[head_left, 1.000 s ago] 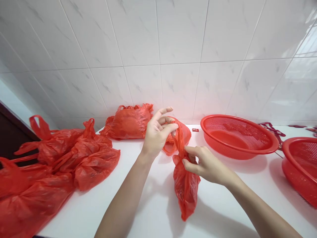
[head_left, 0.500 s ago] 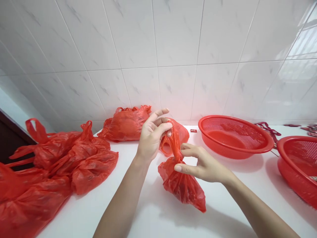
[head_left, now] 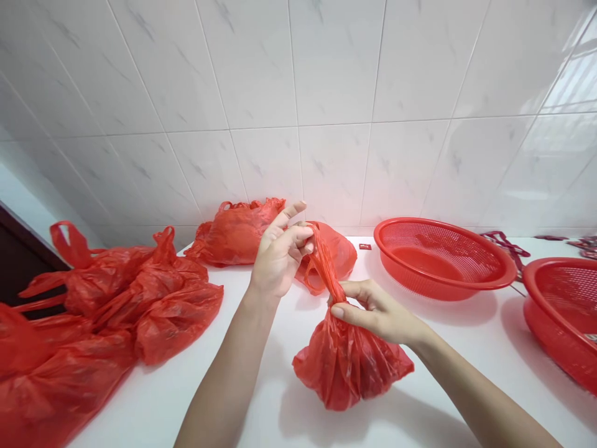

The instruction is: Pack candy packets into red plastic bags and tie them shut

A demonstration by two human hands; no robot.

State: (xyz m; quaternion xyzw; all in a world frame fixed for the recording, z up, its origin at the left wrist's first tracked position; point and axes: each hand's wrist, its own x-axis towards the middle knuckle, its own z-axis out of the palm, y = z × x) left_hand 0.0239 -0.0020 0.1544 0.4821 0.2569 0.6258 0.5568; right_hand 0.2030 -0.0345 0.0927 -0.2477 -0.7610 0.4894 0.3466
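White tiled wall (head_left: 336, 62) rises behind your white bench (head_left: 163, 404). Red plastic bags (head_left: 177, 323) lie heaped at your left, with a bulging bag (head_left: 237, 233) by the wall; two red perforated baskets (head_left: 420, 285) (head_left: 550, 339) stand at your right. Between these groups, your held bag (head_left: 345, 376) hangs over the bench, its body full and its neck gathered tight. The gathering looks done; no knot shows, so the neck seems unsecured apart from your grip. Your left hand (head_left: 277, 258) pinches the stretched top in its fingers, while your right hand (head_left: 377, 314) has its fingers clasped round the neck. Near the wall sits a tiny red packet (head_left: 365, 247).
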